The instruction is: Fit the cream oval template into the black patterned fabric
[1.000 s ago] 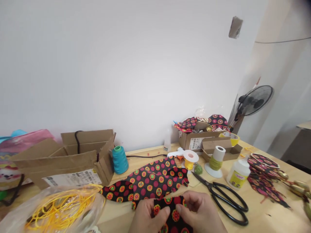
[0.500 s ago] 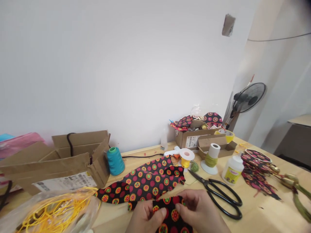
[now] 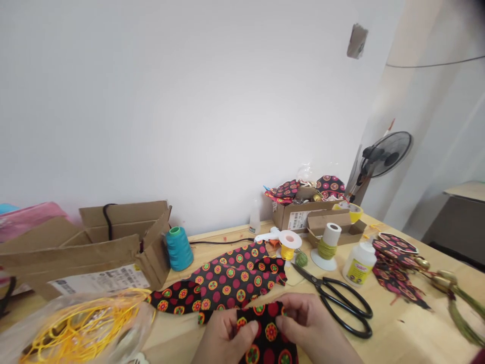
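Observation:
At the bottom edge of the view my left hand and my right hand both pinch a small piece of black fabric printed with red and orange circles. The piece is held between the thumbs and fingers just above the wooden table. A larger strip of the same patterned fabric lies flat on the table just beyond my hands. Black scissors lie to the right of my right hand, their blades pointing toward the back.
An open cardboard box and a teal thread cone stand at the left. A clear bag of yellow cord lies front left. Thread spools, a glue bottle, a small box of fabric pieces and finished fabric pieces sit right.
The view has shifted slightly, so the table items sit further left. My hands have stayed on the small fabric piece, with the fingers adjusted a little.

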Demonstrator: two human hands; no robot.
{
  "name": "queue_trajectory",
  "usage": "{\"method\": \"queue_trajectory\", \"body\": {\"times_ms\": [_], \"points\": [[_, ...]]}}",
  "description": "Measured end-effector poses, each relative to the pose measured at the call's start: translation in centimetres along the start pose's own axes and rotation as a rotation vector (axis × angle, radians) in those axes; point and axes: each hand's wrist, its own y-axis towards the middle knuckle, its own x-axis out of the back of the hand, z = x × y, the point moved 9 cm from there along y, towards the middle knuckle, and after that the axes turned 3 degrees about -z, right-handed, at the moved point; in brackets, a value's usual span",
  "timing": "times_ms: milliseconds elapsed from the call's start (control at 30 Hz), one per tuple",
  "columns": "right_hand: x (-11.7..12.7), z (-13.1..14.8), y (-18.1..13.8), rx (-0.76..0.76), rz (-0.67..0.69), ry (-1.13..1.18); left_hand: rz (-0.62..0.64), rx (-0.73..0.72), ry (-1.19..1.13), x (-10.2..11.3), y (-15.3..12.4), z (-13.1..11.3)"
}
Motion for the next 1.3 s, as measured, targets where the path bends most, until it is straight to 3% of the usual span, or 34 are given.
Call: {"method": "queue_trajectory", "body": {"times_ms": [267, 333, 400, 500, 567, 767, 967, 1100, 1233, 1300], "points": [[0.5, 0.7, -0.1, -0.001, 0.014, -0.058, 0.026, -0.055, -0.002, 0.2, 0.4, 0.2], [1.7, 2.1, -0.4, 0.124, -0.076, -0.142, -0.018, -0.061, 0.025, 0.9, 0.8, 0.9], [2.4, 4.5, -1.1, 0.358, -0.166, -0.34, -0.091, -0.073, 0.064, 1.6, 1.0, 1.2], [0.5, 7.3, -2.7, 0.695, -0.109, -0.698, -0.138, -0.116, 0.105, 1.8, 0.8, 0.8], [-0.7, 7.8, -3.1, 0.777, -0.059, -0.84, -0.148, -0.133, 0.13, 1.6, 0.5, 0.2], [-2.1, 7.3, -2.6, 0.766, -0.093, -1.043, -0.094, -0.15, 0.239, 0.6, 0.1, -1.0], [0.8, 7.2, -2.6, 0.626, -0.128, -0.824, -0.218, -0.119, 0.09, 3.0, 1.3, 1.6], [-0.3, 6.1, -3.0, 0.729, 0.001, -0.95, -0.281, -0.1, -0.006, 3.9, 1.6, 2.7], [-1.3, 6.0, -2.9, 0.824, -0.057, -1.002, -0.275, -0.071, -0.032, 3.4, 1.4, 2.4], [-0.8, 6.5, -2.8, 0.778, -0.098, -0.981, -0.263, -0.048, -0.053, 3.1, 1.1, 2.0]]}}
